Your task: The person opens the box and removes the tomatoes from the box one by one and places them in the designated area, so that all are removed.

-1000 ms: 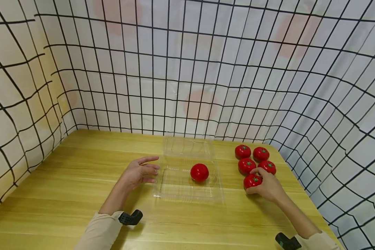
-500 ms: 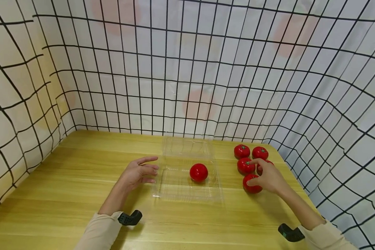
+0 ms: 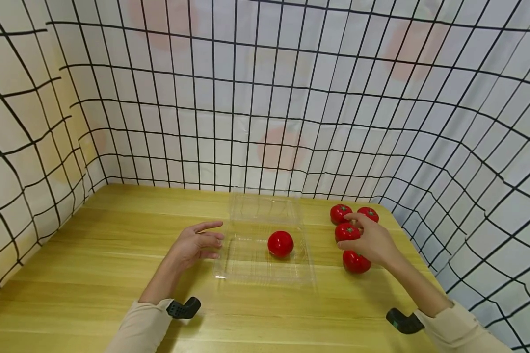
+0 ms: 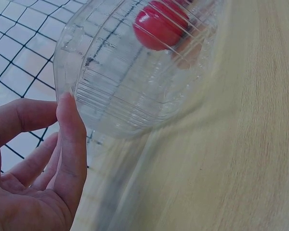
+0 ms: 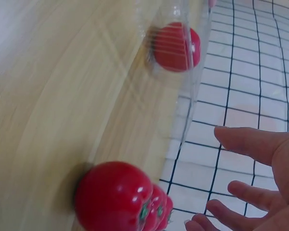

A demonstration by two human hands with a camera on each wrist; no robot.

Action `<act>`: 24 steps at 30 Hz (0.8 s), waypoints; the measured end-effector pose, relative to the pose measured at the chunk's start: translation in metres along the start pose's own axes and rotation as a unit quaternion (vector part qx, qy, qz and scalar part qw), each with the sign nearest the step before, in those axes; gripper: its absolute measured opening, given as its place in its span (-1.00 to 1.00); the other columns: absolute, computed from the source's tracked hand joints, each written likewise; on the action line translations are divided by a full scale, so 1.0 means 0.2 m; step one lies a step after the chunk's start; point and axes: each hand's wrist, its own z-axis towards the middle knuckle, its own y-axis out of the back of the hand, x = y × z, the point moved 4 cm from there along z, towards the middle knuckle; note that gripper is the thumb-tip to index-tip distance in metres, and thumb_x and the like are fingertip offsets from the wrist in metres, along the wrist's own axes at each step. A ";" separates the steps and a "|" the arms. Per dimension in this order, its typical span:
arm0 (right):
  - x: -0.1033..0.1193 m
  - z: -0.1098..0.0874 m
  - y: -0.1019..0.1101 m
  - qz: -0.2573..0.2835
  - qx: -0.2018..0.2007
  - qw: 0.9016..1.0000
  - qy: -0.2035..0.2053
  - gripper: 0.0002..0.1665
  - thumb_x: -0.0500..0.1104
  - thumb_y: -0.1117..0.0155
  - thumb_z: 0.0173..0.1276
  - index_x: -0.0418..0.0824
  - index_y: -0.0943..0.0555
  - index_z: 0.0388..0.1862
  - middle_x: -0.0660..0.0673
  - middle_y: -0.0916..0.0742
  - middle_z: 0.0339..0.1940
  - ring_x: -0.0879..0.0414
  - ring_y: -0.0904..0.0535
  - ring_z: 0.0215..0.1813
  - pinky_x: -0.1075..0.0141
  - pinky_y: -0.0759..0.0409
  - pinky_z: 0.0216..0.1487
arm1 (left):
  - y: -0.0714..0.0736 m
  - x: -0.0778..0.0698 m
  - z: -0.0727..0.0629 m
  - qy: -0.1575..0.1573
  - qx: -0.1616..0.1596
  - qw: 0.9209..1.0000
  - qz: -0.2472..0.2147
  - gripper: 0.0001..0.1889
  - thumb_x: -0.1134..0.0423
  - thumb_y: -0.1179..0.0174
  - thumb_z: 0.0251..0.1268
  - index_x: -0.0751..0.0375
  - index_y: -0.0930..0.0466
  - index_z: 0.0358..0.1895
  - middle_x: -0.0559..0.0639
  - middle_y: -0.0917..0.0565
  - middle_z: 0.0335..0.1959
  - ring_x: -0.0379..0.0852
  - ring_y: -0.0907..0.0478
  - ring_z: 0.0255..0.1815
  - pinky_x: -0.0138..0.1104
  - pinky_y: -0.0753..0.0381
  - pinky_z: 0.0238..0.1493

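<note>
A clear plastic clamshell box [image 3: 265,278] lies with its lid raised at the back. One red tomato [image 3: 280,244] is inside, toward the right. My left hand [image 3: 196,246] is at the box's left side, fingers spread and relaxed; in the left wrist view the thumb tip [image 4: 67,103] overlaps the box wall, and contact cannot be told. Over a cluster of tomatoes at the right, my right hand [image 3: 375,240] has thumb and index finger apart, either side of a middle tomato [image 3: 347,232]. The right wrist view shows nothing held in that hand [image 5: 260,187].
Near the right hand are a front tomato [image 3: 356,262] and two back tomatoes [image 3: 340,214]; the hand may hide another. A white wall [image 3: 274,98] with a black grid encloses the wooden table [image 3: 115,235] at the back and sides. Black wrist cameras [image 3: 184,308] jut inward from both sleeves.
My right hand has left the front tomato and moved back and slightly left to the middle one. The front tomato has tipped a little. The left hand and box stay still.
</note>
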 end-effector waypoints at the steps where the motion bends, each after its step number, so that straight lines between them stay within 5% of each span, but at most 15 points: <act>1: 0.01 0.00 0.00 -0.001 -0.002 1.000 0.000 -0.08 0.06 -0.51 0.22 -0.24 -0.36 0.46 -0.44 -0.54 0.34 -0.40 -0.46 0.31 -0.29 -0.64 0.09 | 0.00 0.00 0.00 0.000 0.000 1.000 0.001 -0.32 0.49 -0.23 0.32 0.36 -0.27 0.51 0.19 -0.66 0.02 -0.10 -0.69 -0.25 -0.30 -0.78 -0.34; 24: 0.27 0.07 -0.10 0.020 -0.017 0.998 0.057 -0.17 -0.02 -0.53 0.20 -0.18 -0.44 0.41 -0.33 -0.64 0.24 -0.29 -0.54 0.23 -0.11 -0.63 0.14 | -0.01 0.00 0.01 0.005 -0.012 1.000 0.006 -0.34 0.50 -0.21 0.31 0.31 -0.31 0.50 0.23 -0.65 0.03 -0.06 -0.68 -0.23 -0.28 -0.79 -0.32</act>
